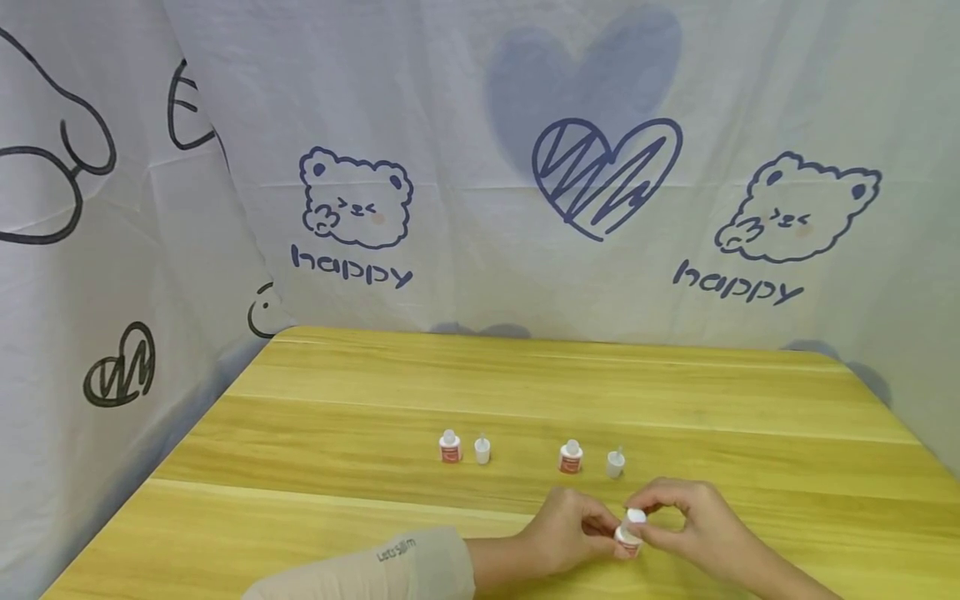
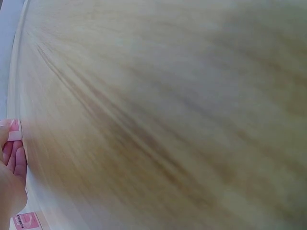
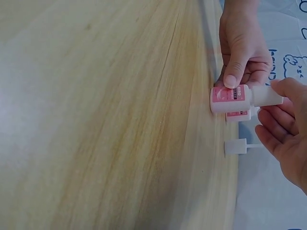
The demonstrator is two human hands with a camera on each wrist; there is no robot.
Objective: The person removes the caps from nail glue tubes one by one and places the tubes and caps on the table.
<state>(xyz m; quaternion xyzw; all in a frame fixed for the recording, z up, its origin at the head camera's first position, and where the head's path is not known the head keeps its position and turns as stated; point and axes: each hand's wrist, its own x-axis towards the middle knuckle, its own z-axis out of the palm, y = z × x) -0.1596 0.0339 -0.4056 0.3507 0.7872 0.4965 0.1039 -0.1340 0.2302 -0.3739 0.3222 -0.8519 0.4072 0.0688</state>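
Observation:
Near the front of the table, my left hand (image 1: 566,533) holds a small white bottle (image 3: 228,100) with a pink label by its body. In the right wrist view the thumb lies against the label. My right hand (image 1: 701,525) pinches the white cap (image 3: 267,96) at the bottle's top between thumb and fingers. The bottle is upright, slightly tilted in the head view, its base close to the table. In the left wrist view only part of the left hand (image 2: 13,175) and the pink label (image 2: 15,128) show at the left edge.
Behind the hands stand two uncapped bottles, one left (image 1: 450,450) and one nearer the middle (image 1: 570,460). Beside each rests a white cap, left (image 1: 482,452) and right (image 1: 616,464), brush stem up. A white printed curtain (image 1: 465,208) hangs behind the wooden table (image 1: 337,400).

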